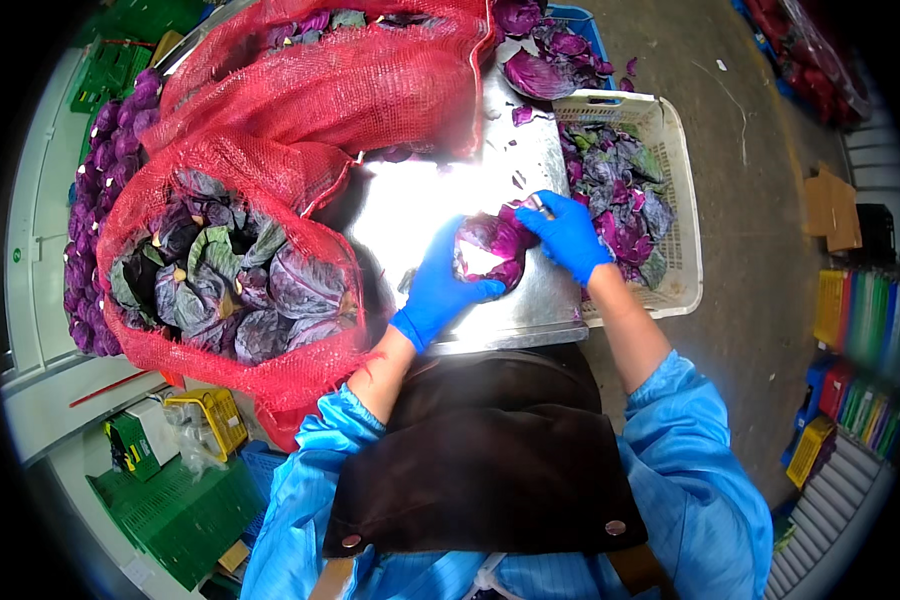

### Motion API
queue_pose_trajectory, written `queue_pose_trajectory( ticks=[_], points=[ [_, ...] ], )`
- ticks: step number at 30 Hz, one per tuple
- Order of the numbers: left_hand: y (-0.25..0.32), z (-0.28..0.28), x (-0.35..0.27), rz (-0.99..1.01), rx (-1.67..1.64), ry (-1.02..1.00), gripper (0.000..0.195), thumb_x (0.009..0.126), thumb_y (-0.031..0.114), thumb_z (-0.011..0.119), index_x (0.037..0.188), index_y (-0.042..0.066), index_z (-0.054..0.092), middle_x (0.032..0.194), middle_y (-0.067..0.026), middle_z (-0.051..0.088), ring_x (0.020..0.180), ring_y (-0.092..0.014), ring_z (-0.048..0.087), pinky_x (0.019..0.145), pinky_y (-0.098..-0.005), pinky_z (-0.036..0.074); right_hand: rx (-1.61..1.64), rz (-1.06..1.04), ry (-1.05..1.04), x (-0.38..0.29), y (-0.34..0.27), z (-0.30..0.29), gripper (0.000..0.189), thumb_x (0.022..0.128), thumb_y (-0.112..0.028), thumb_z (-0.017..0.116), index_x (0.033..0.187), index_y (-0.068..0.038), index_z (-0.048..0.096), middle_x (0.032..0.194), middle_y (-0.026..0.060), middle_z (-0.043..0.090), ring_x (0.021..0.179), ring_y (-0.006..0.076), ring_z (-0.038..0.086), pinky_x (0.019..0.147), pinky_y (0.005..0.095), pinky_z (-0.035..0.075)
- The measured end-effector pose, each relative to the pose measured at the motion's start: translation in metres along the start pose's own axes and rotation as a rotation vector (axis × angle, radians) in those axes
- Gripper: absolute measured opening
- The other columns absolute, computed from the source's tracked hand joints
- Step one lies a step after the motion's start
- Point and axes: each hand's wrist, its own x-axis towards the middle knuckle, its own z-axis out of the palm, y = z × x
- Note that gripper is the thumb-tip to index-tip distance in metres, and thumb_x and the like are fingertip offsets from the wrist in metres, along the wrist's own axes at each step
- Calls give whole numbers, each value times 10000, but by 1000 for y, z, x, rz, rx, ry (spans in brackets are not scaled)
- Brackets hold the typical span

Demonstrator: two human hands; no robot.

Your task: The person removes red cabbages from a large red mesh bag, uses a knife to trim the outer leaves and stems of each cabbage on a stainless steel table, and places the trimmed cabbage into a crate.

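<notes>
A red cabbage is held over the metal tabletop, bright glare on its top. My left hand, in a blue glove, grips it from the left with the thumb along its near side. Gloved alike, my right hand is at the cabbage's right side, its fingers closed around a small tool, apparently a knife; most of it is hidden. A purple leaf piece shows by those fingertips. To the left, a red mesh sack gapes around several untrimmed red cabbages.
The metal table has its near edge at my apron. Against its right side, a white plastic crate contains loose cabbage leaves. Beyond stands a blue crate with more leaves. Another mesh sack lies at the back; purple cabbages are stacked far left.
</notes>
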Motion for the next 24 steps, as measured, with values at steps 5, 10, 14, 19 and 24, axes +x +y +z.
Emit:
queue_pose_trajectory(
  ticks=[5, 10, 14, 19, 24],
  points=[
    [-10, -16, 2, 36, -22, -105, 1092, 610, 203, 907, 1486, 22, 282, 1455, -154, 388, 1361, -274, 367, 1142, -376, 286, -78, 0, 313, 21, 56, -32, 475, 866, -264, 708, 1248, -19, 568, 1174, 192, 649, 1045, 289, 646, 864, 368, 512],
    [2, -8, 13, 17, -112, -147, 1156, 615, 225, 914, 1504, -12, 213, 1494, -183, 330, 1400, -269, 307, 1157, -389, 254, -255, -184, -4, -40, -15, -2, 684, 878, -345, 694, 1439, -74, 410, 1395, 202, 511, 1181, 323, 592, 985, 380, 464],
    [-4, 31, -6, 57, 75, 223, 1098, 636, 209, 900, 1476, -17, 231, 1429, -183, 392, 1339, -258, 390, 1130, -397, 310, -506, -407, 79, -48, 3, 14, 583, 917, -418, 616, 1385, -102, 474, 1211, 190, 604, 925, 345, 670, 783, 408, 535],
    [41, 32, 16, -29, -113, 119, 882, 639, 219, 890, 1333, 10, 387, 1186, -129, 547, 1103, -219, 564, 941, -360, 479, -967, -301, 77, -59, -5, 14, 535, 946, -465, 533, 1337, -103, 484, 969, 172, 641, 692, 342, 679, 569, 450, 535],
    [33, 42, 13, -5, 131, 182, 872, 647, 229, 859, 1348, 10, 390, 1203, -162, 549, 1113, -261, 567, 941, -384, 471, -984, -401, 85, -27, 7, 8, 432, 990, -399, 451, 1328, -144, 533, 795, 171, 668, 721, 362, 663, 597, 464, 519]
  ],
)
